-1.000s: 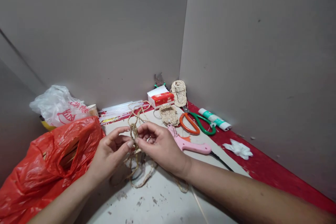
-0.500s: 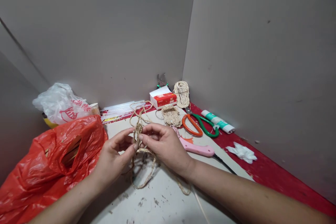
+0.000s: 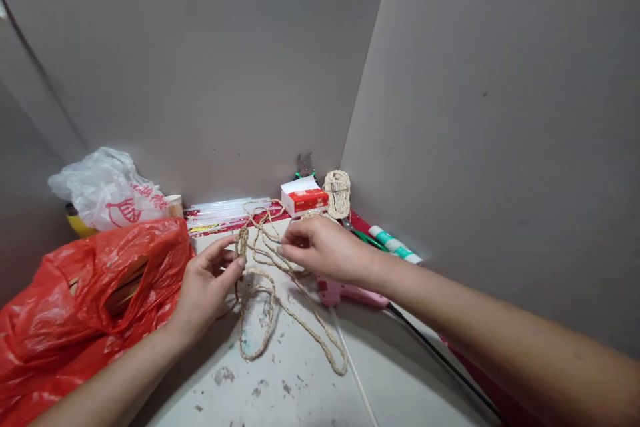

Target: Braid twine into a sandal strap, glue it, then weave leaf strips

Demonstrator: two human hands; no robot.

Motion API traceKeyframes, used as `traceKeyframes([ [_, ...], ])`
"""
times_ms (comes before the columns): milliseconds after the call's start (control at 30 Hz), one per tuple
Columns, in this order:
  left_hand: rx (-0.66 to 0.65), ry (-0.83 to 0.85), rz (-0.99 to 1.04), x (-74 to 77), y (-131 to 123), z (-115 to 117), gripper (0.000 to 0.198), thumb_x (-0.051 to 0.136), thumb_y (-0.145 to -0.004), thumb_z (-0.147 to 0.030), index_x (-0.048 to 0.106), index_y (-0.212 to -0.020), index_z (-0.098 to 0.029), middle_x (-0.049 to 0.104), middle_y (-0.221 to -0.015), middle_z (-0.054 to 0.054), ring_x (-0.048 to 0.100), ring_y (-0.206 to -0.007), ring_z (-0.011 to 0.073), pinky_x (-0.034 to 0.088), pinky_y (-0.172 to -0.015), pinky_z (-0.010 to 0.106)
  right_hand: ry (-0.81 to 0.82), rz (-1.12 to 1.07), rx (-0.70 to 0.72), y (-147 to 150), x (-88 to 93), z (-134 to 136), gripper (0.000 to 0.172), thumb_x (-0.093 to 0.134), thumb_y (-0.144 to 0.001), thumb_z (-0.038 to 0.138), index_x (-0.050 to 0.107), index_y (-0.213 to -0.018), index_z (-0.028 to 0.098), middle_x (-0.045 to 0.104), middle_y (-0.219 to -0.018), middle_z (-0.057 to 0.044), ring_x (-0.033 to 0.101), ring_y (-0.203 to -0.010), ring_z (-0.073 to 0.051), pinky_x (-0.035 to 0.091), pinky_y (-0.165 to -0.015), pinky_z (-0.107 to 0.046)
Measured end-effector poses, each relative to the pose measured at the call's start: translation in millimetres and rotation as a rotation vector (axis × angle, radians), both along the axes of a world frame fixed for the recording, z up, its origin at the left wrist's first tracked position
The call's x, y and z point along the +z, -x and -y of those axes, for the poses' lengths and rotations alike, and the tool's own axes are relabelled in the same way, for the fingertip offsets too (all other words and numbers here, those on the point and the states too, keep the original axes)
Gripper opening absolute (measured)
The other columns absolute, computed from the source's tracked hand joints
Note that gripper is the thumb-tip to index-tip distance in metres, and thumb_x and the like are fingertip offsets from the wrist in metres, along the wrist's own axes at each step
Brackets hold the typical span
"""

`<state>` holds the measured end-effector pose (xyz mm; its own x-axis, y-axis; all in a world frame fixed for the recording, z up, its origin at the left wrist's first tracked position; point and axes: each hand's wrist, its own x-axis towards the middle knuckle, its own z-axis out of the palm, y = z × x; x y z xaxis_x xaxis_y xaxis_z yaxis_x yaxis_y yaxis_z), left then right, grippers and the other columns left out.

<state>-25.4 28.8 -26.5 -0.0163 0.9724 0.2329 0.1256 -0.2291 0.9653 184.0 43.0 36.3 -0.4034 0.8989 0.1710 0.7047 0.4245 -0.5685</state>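
Note:
A tan braided straw rope (image 3: 273, 300) lies in loops on the stained white tabletop (image 3: 300, 380). My left hand (image 3: 205, 287) pinches a knotted part of the rope between thumb and forefinger and holds it up. My right hand (image 3: 320, 250) has moved out to the right, its fingers closed round a strand of the same rope, drawn taut between the two hands. A pink tool handle (image 3: 350, 293) with a black cord shows just under my right wrist.
A red plastic bag (image 3: 85, 300) bulges at the left, a white printed bag (image 3: 105, 190) behind it. Against the grey walls stand a red-and-white box (image 3: 305, 197), a small woven straw piece (image 3: 339, 192), clear sticks (image 3: 225, 210) and a green-and-white tube (image 3: 395, 247).
My right hand has pulled away from the left, up and to the right, drawing a strand out. It now covers the scissors and the woven piece. The camera has shifted slightly.

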Motion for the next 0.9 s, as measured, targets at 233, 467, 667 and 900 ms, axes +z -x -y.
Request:
traceKeyframes([
  [233,-0.004,0.084,0.199,2.1,-1.6,-0.9,0.051,0.074,-0.067,-0.027,0.052,-0.112,-0.017,0.061,-0.065,-0.006,0.054,-0.056,0.0093,0.042,-0.056,0.021,-0.071,0.691,-0.056,-46.6,-26.7,20.8,0.010,0.058,-0.074,0.023,0.062,-0.081,0.017,0.069,-0.077,-0.011,0.064,-0.067,-0.026,0.032,-0.054,-0.030],
  [467,-0.064,0.031,0.253,-5.3,1.0,-1.8,0.036,0.070,-0.072,-0.025,0.051,-0.103,-0.020,0.060,-0.067,-0.005,0.056,-0.059,0.0094,0.043,-0.059,0.021,-0.007,0.710,-0.105,-59.9,-68.1,30.3,0.023,0.045,-0.070,0.003,0.057,-0.085,0.016,0.067,-0.092,-0.012,0.065,-0.086,-0.028,0.038,-0.062,-0.031],
  [667,-0.035,0.004,0.236,-4.8,-0.6,1.4,0.029,0.069,-0.071,-0.022,0.055,-0.096,-0.019,0.058,-0.070,-0.004,0.054,-0.061,0.0091,0.043,-0.059,0.020,-0.044,0.665,-0.161,-63.2,-81.7,37.2,0.025,0.041,-0.075,0.007,0.054,-0.095,0.016,0.062,-0.103,-0.014,0.066,-0.083,-0.028,0.039,-0.060,-0.032],
  [900,-0.053,0.009,0.225,-3.7,-1.4,2.4,0.027,0.067,-0.071,-0.019,0.054,-0.095,-0.019,0.058,-0.072,-0.003,0.053,-0.063,0.0098,0.043,-0.061,0.022,0.003,0.167,-0.356,-91.7,-72.0,43.8,0.037,0.053,-0.070,0.027,0.056,-0.106,0.023,0.067,-0.104,-0.010,0.064,-0.081,-0.028,0.046,-0.067,-0.036],
])
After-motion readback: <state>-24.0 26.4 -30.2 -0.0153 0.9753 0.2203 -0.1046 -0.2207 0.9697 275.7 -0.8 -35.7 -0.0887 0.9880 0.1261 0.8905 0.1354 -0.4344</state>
